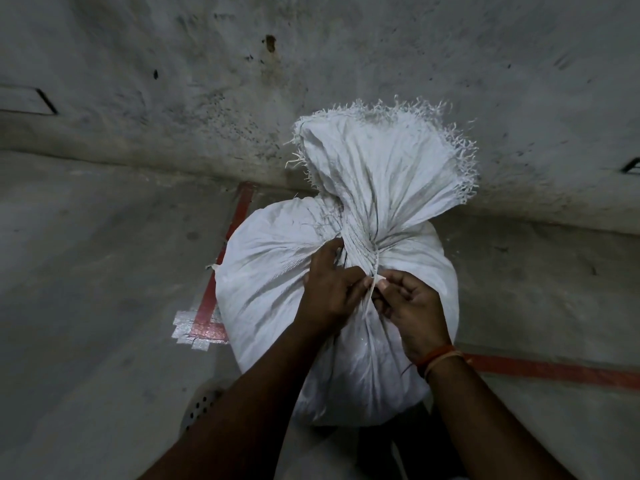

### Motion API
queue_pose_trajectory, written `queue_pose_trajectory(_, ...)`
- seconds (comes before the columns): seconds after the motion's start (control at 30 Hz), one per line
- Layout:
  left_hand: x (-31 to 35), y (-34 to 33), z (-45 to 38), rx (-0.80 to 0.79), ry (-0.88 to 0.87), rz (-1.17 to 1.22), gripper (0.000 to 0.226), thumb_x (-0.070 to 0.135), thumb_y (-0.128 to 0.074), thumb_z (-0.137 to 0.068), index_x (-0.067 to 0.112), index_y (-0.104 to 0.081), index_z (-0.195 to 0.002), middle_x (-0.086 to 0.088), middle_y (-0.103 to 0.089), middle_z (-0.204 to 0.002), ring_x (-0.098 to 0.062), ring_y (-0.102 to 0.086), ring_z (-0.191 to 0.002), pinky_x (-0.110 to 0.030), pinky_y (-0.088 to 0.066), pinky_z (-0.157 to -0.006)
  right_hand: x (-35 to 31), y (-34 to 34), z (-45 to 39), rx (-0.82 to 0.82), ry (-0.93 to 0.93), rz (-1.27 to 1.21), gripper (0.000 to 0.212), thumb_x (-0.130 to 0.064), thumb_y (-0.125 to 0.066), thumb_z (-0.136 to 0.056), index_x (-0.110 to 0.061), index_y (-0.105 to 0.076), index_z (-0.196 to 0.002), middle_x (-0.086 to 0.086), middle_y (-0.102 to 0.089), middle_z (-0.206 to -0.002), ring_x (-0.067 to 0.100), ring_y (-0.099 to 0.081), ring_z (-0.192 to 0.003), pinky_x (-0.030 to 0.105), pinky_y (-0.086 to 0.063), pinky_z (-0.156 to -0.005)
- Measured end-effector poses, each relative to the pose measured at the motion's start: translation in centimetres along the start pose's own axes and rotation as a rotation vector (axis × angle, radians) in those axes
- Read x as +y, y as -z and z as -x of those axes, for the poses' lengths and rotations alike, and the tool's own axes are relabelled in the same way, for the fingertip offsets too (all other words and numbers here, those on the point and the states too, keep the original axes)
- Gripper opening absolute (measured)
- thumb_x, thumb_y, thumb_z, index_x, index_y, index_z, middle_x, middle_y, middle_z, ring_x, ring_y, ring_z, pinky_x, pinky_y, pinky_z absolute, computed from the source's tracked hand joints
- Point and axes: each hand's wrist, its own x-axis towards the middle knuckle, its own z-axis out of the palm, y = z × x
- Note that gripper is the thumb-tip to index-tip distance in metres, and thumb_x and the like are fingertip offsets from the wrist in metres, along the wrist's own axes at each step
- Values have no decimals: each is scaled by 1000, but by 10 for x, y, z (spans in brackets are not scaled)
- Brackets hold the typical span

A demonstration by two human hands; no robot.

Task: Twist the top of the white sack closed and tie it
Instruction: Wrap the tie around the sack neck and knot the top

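Note:
A full white woven sack [270,271] stands on the concrete floor in the middle of the view. Its top is gathered into a narrow neck, and the frayed mouth [384,157] fans out above it. A white string [358,252] is wound several times around the neck. Both hands meet just below the neck on the near side. My left hand [329,289] pinches one end of the string, its fingers partly tucked against the neck. My right hand [412,303] pinches the other end between thumb and forefinger. Loose string ends hang between the hands.
A rough grey concrete wall [311,81] rises right behind the sack. Red tape lines [554,370] mark the floor to the right and left of the sack, with a silver tape patch [194,332] at the left corner. A perforated grey object [201,407] lies near my left forearm.

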Motion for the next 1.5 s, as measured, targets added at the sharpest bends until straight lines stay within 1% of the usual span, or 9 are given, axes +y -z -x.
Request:
queue_pose_trajectory(0.23, -8, -7, -1, -70, 21, -75, 14, 33, -60, -89, 25, -71, -88, -20, -40, -147, -34, -37, -134, -36, -28, -109, 1, 8, -6, -59, 108, 194, 23, 0, -64, -92, -11, -75, -110, 7, -76, -112, 19, -69, -111, 34, -53, -100)
queue_pose_trajectory(0.37, -1, -3, -6, -82, 162, -14, 13, 36, -55, -90, 29, -55, -102, -17, -48, -139, -36, -43, -131, -53, -40, -105, 0, 8, -7, -54, 180, 322, 28, 1, -66, -90, -8, -74, -115, 1, -75, -114, 9, -67, -113, 28, -50, -105)
queue_pose_trajectory(0.5, 15, 1, -12, -24, 274, 148, 46, 28, -60, -88, 36, -30, -123, -15, -52, -141, -36, -44, -135, -62, -41, -107, 2, 7, -6, -30, 130, 179, 31, 8, -65, -89, -3, -69, -117, 9, -75, -113, 18, -70, -109, 29, -55, -97)
queue_pose_trajectory(0.63, 3, -3, -11, -50, 304, 110, 36, 40, -57, -87, 34, -48, -121, -7, -54, -138, -31, -48, -132, -55, -44, -106, 2, 10, -4, -20, 92, 98, 23, 8, -65, -89, -2, -68, -110, 12, -76, -105, 23, -73, -103, 32, -57, -94)
queue_pose_trajectory(0.8, -3, -3, -5, -76, 4, -66, 22, 37, -47, -92, 21, -62, -91, -9, -47, -132, -28, -44, -121, -40, -38, -100, 5, 4, -7, 58, 123, 148, 22, 9, -68, -86, -10, -74, -95, 14, -77, -98, 26, -74, -97, 35, -59, -89)
queue_pose_trajectory(0.93, 2, -3, -10, -9, 161, 50, 33, 36, -49, -91, 15, -64, -111, -7, -50, -130, -20, -44, -120, -43, -40, -105, 3, -3, -4, 122, 144, 100, 19, 10, -69, -85, -8, -74, -89, 14, -77, -92, 25, -75, -91, 25, -60, -78)
queue_pose_trajectory(1.13, -2, 3, -7, -43, 18, 77, 34, 39, -41, -98, 17, -67, -102, -15, -51, -122, -30, -48, -119, -43, -40, -102, 9, 3, -10, 167, 232, 383, 13, 1, -71, -86, -12, -72, -84, 5, -76, -83, 21, -75, -83, 44, -61, -83)
queue_pose_trajectory(1.4, 0, 7, -6, -7, 27, 89, 36, 44, -72, -73, 22, -74, -102, -16, -49, -131, -27, -51, -125, -38, -46, -101, 7, 1, -6, 163, 320, 551, 14, -9, -62, -92, -22, -65, -87, -1, -72, -84, 19, -72, -83, 50, -59, -80)
queue_pose_trajectory(1.5, 7, 8, -4, 28, 59, 83, 35, 40, -69, -77, 20, -77, -105, -17, -52, -135, -23, -50, -127, -22, -40, -100, 7, 2, -7, 181, 336, 605, 12, -14, -60, -94, -21, -63, -85, 1, -71, -82, 20, -72, -80, 51, -59, -77)
